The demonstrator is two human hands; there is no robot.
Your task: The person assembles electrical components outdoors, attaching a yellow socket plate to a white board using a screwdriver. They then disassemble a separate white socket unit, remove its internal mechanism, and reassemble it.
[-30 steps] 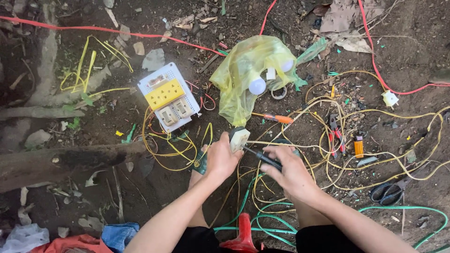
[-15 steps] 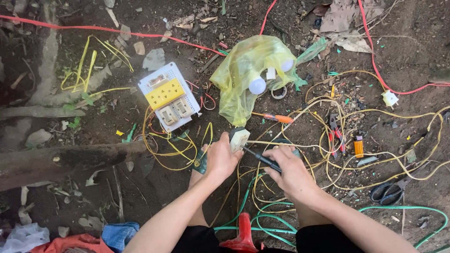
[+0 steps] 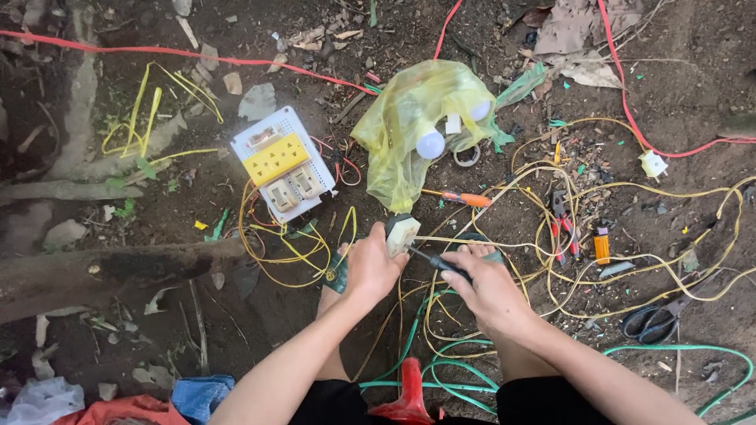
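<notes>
My left hand [image 3: 372, 266] grips a small white plug-like fitting [image 3: 401, 233] with yellow wire running from it. My right hand [image 3: 484, 285] holds a dark-handled screwdriver [image 3: 438, 260] whose tip points at that fitting. Both hands hover low over bare soil, just below a yellow plastic bag [image 3: 421, 126] holding two white bulbs [image 3: 431, 144]. A white socket board [image 3: 283, 164] with a yellow panel lies to the upper left of my left hand.
Tangled yellow wire [image 3: 598, 267] covers the ground on the right, with red-handled pliers [image 3: 561, 227], an orange screwdriver [image 3: 461, 197], an orange lighter [image 3: 602, 245] and black scissors [image 3: 652, 323]. A red cable [image 3: 181, 53] crosses the top. Green cable [image 3: 441, 370] coils near my legs. A thick root [image 3: 118, 271] lies left.
</notes>
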